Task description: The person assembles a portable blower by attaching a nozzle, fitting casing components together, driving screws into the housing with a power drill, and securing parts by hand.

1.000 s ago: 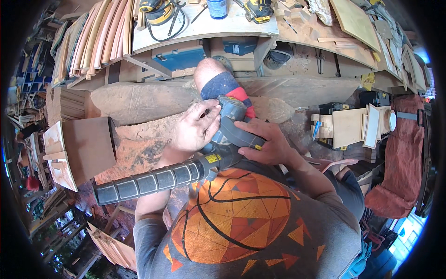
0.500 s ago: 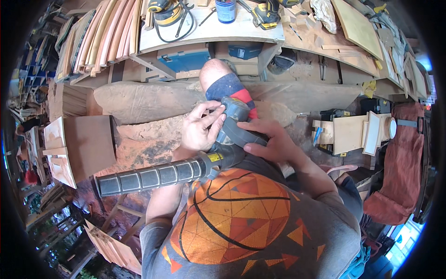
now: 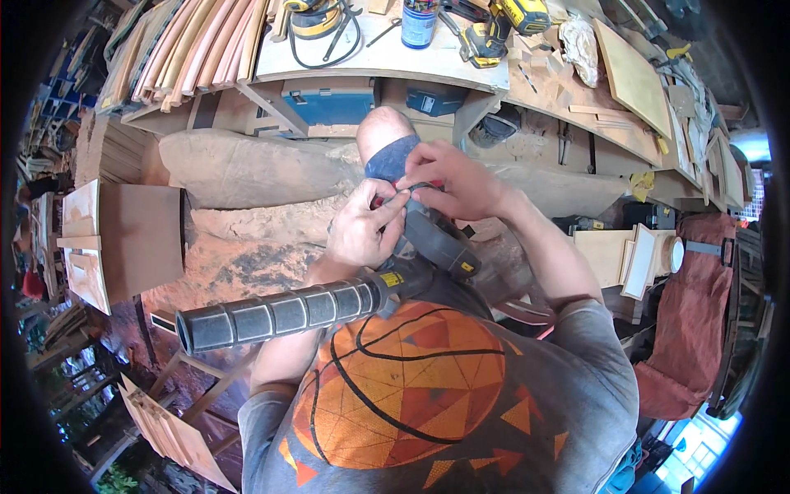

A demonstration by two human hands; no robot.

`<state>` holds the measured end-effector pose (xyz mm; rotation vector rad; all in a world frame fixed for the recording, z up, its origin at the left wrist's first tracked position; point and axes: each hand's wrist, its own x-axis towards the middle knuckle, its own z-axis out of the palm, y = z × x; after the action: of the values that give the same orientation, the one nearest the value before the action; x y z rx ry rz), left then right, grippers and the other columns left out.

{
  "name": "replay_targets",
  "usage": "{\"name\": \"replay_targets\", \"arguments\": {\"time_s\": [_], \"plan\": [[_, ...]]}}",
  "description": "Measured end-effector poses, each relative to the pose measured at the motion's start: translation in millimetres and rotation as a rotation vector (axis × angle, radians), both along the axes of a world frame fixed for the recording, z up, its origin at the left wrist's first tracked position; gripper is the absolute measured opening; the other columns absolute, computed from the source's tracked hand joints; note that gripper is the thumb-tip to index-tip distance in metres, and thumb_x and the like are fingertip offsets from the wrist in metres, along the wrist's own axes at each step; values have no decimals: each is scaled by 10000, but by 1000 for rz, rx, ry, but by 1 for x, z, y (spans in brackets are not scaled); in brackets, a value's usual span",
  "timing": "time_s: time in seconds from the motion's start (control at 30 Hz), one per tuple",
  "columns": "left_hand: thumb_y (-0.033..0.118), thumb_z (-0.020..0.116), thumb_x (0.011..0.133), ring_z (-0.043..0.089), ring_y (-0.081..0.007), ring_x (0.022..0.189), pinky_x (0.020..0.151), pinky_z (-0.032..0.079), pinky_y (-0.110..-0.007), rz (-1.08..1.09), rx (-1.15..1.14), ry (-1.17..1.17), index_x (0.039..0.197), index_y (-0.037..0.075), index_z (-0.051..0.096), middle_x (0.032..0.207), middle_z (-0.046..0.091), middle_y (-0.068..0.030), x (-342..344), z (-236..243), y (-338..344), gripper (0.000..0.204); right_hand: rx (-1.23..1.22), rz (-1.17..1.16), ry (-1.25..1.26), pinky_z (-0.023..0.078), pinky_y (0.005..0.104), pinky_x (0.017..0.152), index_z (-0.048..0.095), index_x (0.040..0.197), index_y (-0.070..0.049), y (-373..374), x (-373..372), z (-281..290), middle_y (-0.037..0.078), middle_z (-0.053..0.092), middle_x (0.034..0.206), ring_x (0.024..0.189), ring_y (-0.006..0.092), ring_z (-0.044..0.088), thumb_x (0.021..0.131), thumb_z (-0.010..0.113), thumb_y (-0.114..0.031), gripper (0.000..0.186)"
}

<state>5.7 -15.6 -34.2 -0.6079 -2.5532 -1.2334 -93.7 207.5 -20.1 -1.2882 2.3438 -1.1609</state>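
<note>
A dark grey power tool (image 3: 438,240) with a rounded housing rests against my lap. From it, a long black ribbed tube (image 3: 280,315) sticks out to the left across my forearm. At the tool's upper end, my left hand (image 3: 362,224) has its thumb and fingers drawn together in a pinch. My right hand (image 3: 459,179) meets it from the right, fingertips also pinched. Between the two sets of fingertips shows a thin dark strip (image 3: 425,184); its ends and whatever lies beneath are hidden by the fingers.
Ahead, a workbench (image 3: 383,53) bears a cordless drill (image 3: 485,41), a corded sander (image 3: 313,20) and a blue can (image 3: 418,26). Wooden strips (image 3: 193,49) are stacked at the far left. A brown panel (image 3: 140,239) stands left, and boards (image 3: 609,251) lie right. My knee (image 3: 385,128) is bent ahead.
My right hand has left the side of the tool's housing and come up to my left fingertips. A thin dark strip now shows between them. The view has shifted slightly.
</note>
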Motion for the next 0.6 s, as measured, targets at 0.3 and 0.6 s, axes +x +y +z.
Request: {"name": "replay_targets", "arguments": {"time_s": [0.3, 0.6], "plan": [[-1, 707, 875, 732, -271, 892, 748, 585, -341, 181, 199, 24, 1091, 52, 763, 1054, 720, -115, 5, -7, 12, 229, 222, 113, -19, 528, 371, 754, 804, 1043, -80, -10, -18, 42, 92, 656, 920, 806, 267, 651, 847, 783, -137, 205], [45, 684, 937, 739, -219, 884, 831, 590, -344, 357, 404, -244, 1098, 17, 734, 1025, 769, -118, 14, 4, 35, 172, 459, 222, 136, 567, 441, 782, 787, 967, -23, -11, -20, 74, 137, 702, 937, 895, 340, 710, 781, 739, -61, 196]]}}
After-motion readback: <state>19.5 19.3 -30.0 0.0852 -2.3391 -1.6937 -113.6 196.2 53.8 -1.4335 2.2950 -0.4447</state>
